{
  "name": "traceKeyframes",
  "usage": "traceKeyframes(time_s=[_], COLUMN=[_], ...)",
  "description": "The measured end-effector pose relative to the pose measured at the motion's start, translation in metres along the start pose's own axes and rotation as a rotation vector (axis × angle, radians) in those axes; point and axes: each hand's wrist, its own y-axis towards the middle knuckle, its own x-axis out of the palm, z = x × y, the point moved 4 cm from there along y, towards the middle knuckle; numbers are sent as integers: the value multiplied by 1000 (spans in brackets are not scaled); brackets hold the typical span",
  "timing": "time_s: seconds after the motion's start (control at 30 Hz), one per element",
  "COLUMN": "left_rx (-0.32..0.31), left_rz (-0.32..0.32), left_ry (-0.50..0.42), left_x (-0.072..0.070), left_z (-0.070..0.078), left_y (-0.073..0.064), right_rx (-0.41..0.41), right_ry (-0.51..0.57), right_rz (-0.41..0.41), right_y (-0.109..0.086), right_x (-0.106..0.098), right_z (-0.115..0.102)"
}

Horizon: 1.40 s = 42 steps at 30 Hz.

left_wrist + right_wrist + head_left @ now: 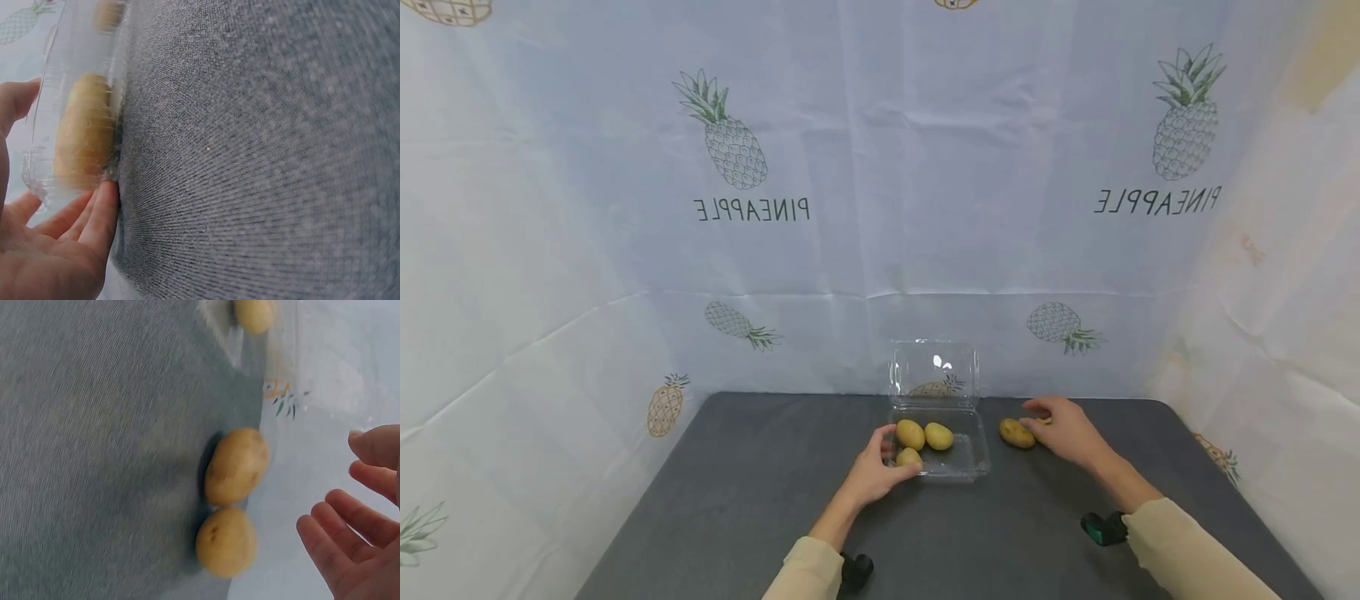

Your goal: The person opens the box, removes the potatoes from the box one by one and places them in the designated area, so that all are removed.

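Observation:
A clear plastic clamshell box (966, 477) stands on the table with its lid (934, 367) raised at the back. Three potatoes (911, 435) lie toward the left and middle of it. My left hand (876, 473) holds the box's front left corner, thumb along one side and fingers at another; in the left wrist view the fingertips (107, 194) touch the plastic. To the right of the box, two loose potatoes (236, 465) lie side by side, touching. Just over them hovers my right hand (359, 537), fingers spread apart and holding nothing.
The dark grey table (760, 500) ends at a white cloth backdrop (865, 250) printed with pineapples, which also hangs at both sides. Black straps with small devices (1103, 528) sit at both wrists.

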Motion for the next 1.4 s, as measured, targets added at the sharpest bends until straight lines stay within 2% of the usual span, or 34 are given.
traceKeyframes(time_s=[0.33, 0.6, 0.77, 1.17, 1.4], left_rx=[15, 15, 14, 0, 4], left_rz=[2, -3, -1, 3, 0], left_ry=[2, -6, -3, -17, -30], left_x=[-1, -1, -1, 0, 1], left_z=[0, 0, 0, -3, -3], left_y=[1, 0, 0, 1, 0], right_rx=[4, -58, -63, -23, -42], right_ry=[63, 123, 139, 135, 100], right_rz=[-17, -5, -9, -63, -79], right_y=[9, 14, 17, 30, 40], right_x=[20, 37, 48, 74, 86], right_z=[-24, -41, -48, -59, -67])
